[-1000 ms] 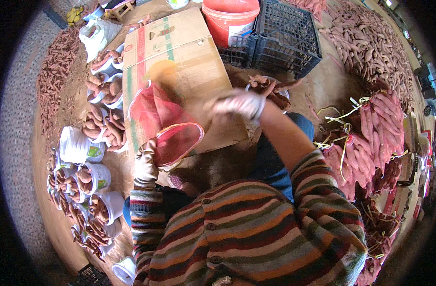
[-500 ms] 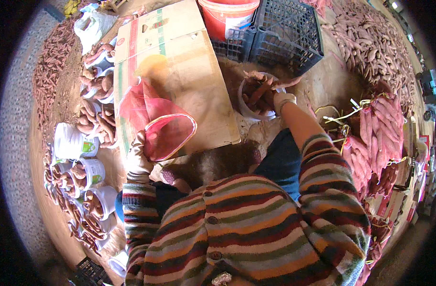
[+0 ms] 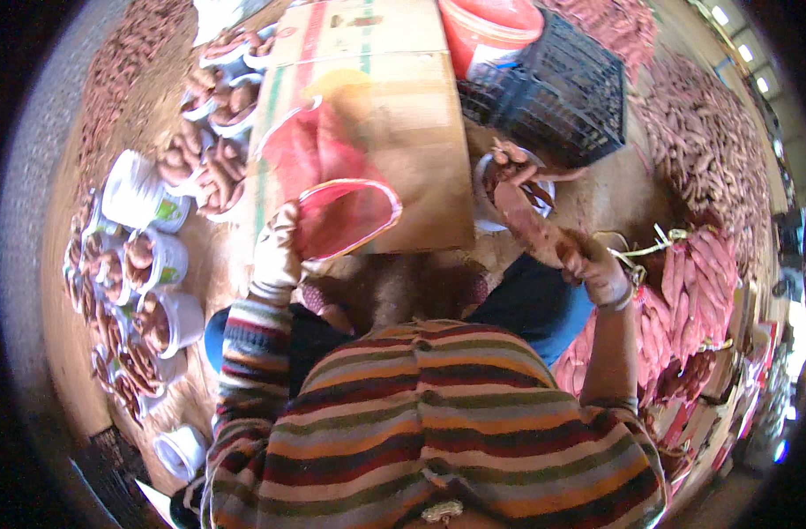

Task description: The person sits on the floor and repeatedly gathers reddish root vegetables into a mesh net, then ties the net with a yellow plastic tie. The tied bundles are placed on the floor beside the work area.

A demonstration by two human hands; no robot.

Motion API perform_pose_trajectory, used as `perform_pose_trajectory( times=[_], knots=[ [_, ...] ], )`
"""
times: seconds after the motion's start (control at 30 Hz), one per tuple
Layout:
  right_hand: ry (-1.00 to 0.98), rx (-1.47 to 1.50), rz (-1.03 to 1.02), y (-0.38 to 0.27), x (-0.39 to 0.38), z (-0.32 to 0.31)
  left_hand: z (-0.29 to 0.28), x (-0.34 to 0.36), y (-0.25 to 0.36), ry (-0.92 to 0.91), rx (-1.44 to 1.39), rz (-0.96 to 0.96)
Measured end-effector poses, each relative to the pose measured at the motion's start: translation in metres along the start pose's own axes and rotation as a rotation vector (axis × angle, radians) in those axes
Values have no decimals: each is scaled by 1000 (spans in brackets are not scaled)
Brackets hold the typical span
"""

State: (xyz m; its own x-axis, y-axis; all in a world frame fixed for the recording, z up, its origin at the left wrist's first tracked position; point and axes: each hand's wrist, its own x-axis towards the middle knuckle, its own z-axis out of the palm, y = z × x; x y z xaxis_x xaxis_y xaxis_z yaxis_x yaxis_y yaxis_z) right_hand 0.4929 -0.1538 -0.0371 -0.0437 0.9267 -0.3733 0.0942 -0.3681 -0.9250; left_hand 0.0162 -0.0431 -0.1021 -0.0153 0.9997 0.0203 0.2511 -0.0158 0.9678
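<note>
"Red mesh bag (image 3: 332, 154) at the left hand (image 3: 279, 242), isn't it?"

"Yes, that hand is closed on the near-left edge of the bag's mouth. The bag lies on a big piece of cardboard (image 3: 434, 176), its mouth gaping towards the person."

"And the right hand (image 3: 594, 271)?"

"Holding a long sweet potato (image 3: 531, 222), fingers curled round its near end. The far end overlaps a white bucket (image 3: 488, 219) in this view; whether it touches anything there, I can't tell."

"What's inside that bucket?"

"More loose sweet potatoes (image 3: 511, 157), some poking above the rim. It stands just beside the cardboard, to its right."

"Beyond it?"

"A black crate (image 3: 575, 88), with a red bucket (image 3: 500, 31) next to it."

"Off to the sides?"

"Filled buckets (image 3: 167, 264) stand in a cluster on the left. Stuffed pink bags (image 3: 690, 278) lie near the right forearm, and a large heap (image 3: 712, 141) spreads out behind them."
</note>
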Motion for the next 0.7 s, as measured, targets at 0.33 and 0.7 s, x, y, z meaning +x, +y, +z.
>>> perform_pose_trajectory(
  times=[0.33,0.7],
  knots=[
    [-266,135,118,-20,73,212,22,-14,34,-20,-507,79],
    [-304,876,322,-41,185,348,12,-23,55,162,300,227]
  ],
)
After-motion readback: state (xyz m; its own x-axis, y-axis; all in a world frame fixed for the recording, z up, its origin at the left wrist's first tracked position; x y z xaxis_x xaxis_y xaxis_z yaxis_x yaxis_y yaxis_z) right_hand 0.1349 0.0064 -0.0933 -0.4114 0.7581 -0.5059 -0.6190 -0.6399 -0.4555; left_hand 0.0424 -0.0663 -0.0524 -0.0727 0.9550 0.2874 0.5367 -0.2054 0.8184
